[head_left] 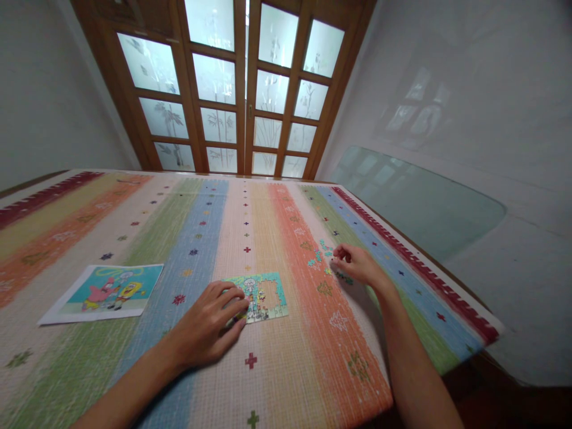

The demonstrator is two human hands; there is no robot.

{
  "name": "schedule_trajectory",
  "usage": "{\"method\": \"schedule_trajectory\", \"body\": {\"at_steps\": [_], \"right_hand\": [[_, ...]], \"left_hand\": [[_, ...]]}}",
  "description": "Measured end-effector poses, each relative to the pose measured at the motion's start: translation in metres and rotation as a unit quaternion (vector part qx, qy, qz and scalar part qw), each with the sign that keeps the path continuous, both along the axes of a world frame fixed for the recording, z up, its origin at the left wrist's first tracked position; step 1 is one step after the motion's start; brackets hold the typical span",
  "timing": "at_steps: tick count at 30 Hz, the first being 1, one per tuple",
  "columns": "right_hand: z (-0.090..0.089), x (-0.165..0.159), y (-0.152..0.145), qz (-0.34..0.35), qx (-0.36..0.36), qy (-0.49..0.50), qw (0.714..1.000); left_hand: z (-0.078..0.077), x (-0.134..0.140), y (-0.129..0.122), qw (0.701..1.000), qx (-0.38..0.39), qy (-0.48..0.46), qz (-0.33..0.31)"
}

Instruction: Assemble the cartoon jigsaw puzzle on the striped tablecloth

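Observation:
A partly assembled jigsaw puzzle (279, 298) lies on the striped tablecloth, with a gap right of its middle where the cloth shows through. My left hand (212, 325) rests over the puzzle's left side, fingers stretched out and covering part of it. Several loose puzzle pieces (318, 256), mostly turquoise, are scattered to the right of the puzzle. Among them is my right hand (357, 263), its thumb and fingers curled together in a pinch. Whatever lies between those fingertips is too small to make out. Darker pieces sit just below that hand.
A printed cartoon picture (114, 289) on white paper lies on the left of the tablecloth (250, 387). The table's right edge runs near my right forearm, beside a wall (527, 238). Wooden doors with frosted panes (217, 77) stand beyond the far edge.

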State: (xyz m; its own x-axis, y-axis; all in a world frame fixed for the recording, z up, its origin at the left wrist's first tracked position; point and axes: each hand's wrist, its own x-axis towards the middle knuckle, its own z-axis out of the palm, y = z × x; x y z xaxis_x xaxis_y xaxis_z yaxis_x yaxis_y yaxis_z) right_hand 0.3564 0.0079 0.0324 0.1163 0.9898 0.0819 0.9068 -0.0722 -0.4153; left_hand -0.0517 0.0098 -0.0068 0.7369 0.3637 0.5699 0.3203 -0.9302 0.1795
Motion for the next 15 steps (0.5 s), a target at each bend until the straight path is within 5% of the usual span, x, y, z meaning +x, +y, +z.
{"method": "schedule_trajectory", "body": {"at_steps": [7, 15], "right_hand": [[0.003, -0.053, 0.001, 0.116, 0.022, 0.120, 0.986], [-0.020, -0.115, -0.009, 0.182, -0.017, 0.266, 0.946]], "left_hand": [[0.000, 0.001, -0.002, 0.999, -0.038, -0.005, -0.020], [0.001, 0.001, -0.002, 0.999, -0.031, -0.001, -0.025]]}}
